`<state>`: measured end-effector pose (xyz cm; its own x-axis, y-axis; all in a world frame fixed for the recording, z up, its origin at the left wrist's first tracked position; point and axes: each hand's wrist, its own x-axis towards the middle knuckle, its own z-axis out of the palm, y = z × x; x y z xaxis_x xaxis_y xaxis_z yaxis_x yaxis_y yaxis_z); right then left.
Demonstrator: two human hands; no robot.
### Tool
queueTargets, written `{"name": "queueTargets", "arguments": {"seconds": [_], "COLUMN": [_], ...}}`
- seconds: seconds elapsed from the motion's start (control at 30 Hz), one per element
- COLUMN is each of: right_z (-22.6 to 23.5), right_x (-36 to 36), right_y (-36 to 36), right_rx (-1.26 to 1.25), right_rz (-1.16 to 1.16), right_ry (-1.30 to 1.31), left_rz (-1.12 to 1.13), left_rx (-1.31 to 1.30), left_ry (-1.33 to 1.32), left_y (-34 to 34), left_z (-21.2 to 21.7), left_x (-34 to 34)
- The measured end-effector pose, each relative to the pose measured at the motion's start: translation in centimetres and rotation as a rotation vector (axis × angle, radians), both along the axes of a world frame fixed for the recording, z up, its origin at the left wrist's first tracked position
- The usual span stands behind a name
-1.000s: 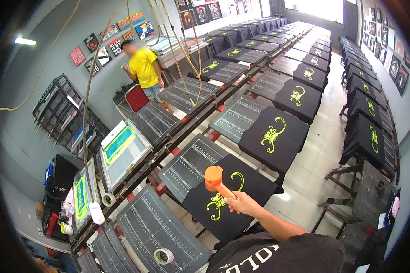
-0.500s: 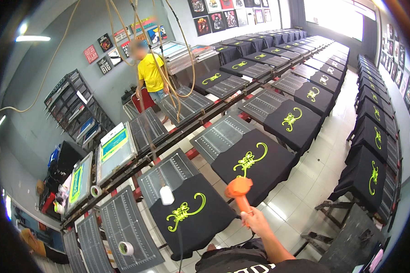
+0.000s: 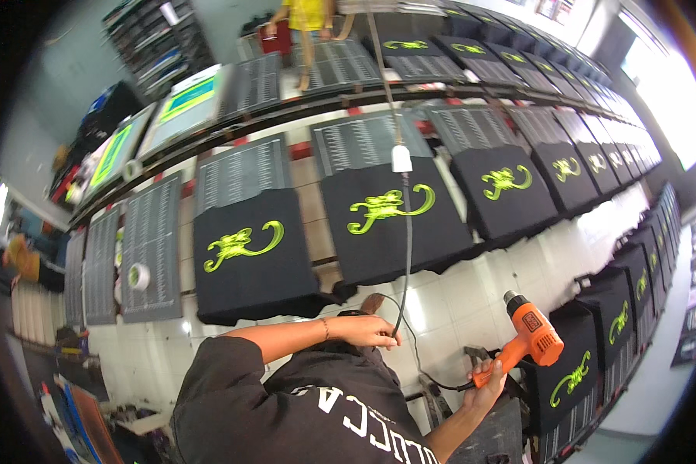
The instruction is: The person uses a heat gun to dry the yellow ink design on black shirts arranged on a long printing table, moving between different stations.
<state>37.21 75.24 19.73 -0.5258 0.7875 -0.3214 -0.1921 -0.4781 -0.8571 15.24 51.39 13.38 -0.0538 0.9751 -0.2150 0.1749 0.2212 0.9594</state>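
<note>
My right hand [image 3: 483, 380] is wrapped round the handle of an orange heat gun [image 3: 535, 336], out over the aisle at the right. The gun's metal nozzle points up and to the left. A thin black cord [image 3: 419, 357] runs from the bottom of its handle. In front of my body, my left hand [image 3: 370, 331] closes on a grey power cable [image 3: 407, 255] that hangs from above through a white connector [image 3: 401, 159]. Behind the cable lies a black T-shirt [image 3: 448, 230] with a neon-green printed figure. Another printed black T-shirt [image 3: 255, 290] lies to its left.
Rows of dark printing boards [image 3: 243, 166] carry more black shirts. Another shirt row [image 3: 619, 294] runs along the right. A tape roll [image 3: 138, 276] sits on a board; framed screens [image 3: 182, 108] rest farther back. A person in yellow [image 3: 309, 15] stands beyond, near a shelf rack [image 3: 158, 46].
The view has turned and tilted down. The heat gun has gone from beside the shirts to the right, over the aisle. My left hand has come into view, gripping the cable.
</note>
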Motion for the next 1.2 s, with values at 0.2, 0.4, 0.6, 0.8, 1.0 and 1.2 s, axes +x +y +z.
{"name": "queueTargets", "arguments": {"seconds": [0.2,0.4,0.6,0.8,1.0,1.2], "right_z": [0.3,1.3,2.6,2.3,1.4,1.5], "right_x": [0.7,0.3,2.3,5.6,11.3,14.0], "right_y": [9.9,20.6,28.5,37.0,43.4,44.5], "right_rx": [0.001,0.098,-0.005,0.029,-0.057,-0.227], "right_rz": [-0.274,-0.547,-0.939,-1.226,-1.433,-1.538], "right_ry": [-0.056,-0.221,-0.228,-0.253,-0.464,-0.431], "left_rz": [0.244,0.243,0.065,-0.077,-0.19,-0.948], "left_rx": [0.115,0.146,0.206,0.479,0.543,1.208], "left_ry": [-0.754,-0.855,-0.46,-0.305,-0.912,-0.73], "left_y": [21.3,40.5,57.0,72.8,85.0,95.7], "left_z": [-3.6,-3.8,-0.8,6.6,14.7,24.9], "left_x": [-4.9,-8.4,-11.6,-10.6,-12.8,-6.6]}}
